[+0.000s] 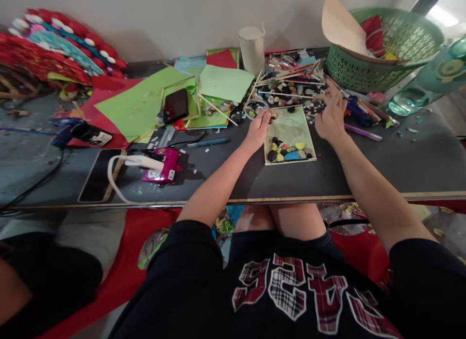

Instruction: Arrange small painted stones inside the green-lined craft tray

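Note:
A small green framed panel lies flat on the dark table, with several painted pebbles glued along its near edge. My left hand rests at the panel's far left corner, fingers curled in a pinch on something small I cannot make out. My right hand hovers past the panel's far right corner, over a scatter of loose pebbles and sticks, fingers bent downward and closed together; what they hold is hidden.
A green basket with paper and red cloth stands back right beside a teal bottle. A white tube, coloured paper sheets, a phone, another phone, a pink charger and pens litter the table.

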A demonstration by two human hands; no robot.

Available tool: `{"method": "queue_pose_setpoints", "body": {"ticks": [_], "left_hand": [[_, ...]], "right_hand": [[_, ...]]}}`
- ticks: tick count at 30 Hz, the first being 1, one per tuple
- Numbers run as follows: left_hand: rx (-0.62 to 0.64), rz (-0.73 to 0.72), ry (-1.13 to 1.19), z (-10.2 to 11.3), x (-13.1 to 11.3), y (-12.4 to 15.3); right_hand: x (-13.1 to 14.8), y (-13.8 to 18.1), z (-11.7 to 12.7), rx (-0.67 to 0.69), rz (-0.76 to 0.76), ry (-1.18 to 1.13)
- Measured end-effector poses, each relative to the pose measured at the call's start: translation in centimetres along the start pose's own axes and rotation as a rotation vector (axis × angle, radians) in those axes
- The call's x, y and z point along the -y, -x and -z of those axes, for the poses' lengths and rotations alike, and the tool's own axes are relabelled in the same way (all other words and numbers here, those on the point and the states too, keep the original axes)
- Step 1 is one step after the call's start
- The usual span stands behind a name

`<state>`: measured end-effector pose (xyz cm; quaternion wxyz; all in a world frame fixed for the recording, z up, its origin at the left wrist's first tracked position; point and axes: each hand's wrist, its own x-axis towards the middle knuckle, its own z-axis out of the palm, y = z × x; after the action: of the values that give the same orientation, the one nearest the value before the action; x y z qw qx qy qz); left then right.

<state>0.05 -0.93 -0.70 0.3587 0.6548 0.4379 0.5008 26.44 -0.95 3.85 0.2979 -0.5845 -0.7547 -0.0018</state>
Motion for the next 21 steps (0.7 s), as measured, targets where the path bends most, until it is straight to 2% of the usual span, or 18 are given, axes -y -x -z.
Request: {"method": "queue_pose_setpoints", "body": {"ticks": [4, 9, 13, 21], "left_hand": [[0.036, -0.008, -0.003, 0.0, -0.5, 0.1], [0.064, -0.071, -0.013, 0.0, -1.2, 0.3], [0.07, -0.052, -0.039, 0.0, -1.5, 0.3], [0.042, -0.032, -0.038, 0.1, -1.4, 0.4]], "right_hand": [[0.4, -0.1, -0.6, 0.088, 0.005, 0.056], [1.1, 0.0, -0.4, 0.09, 0.011, 0.096], [1.9, 0.1, 0.0, 0.087, -0.012, 0.137], [2.2, 0.3, 0.1, -0.043, -0.103, 0.035]]}}
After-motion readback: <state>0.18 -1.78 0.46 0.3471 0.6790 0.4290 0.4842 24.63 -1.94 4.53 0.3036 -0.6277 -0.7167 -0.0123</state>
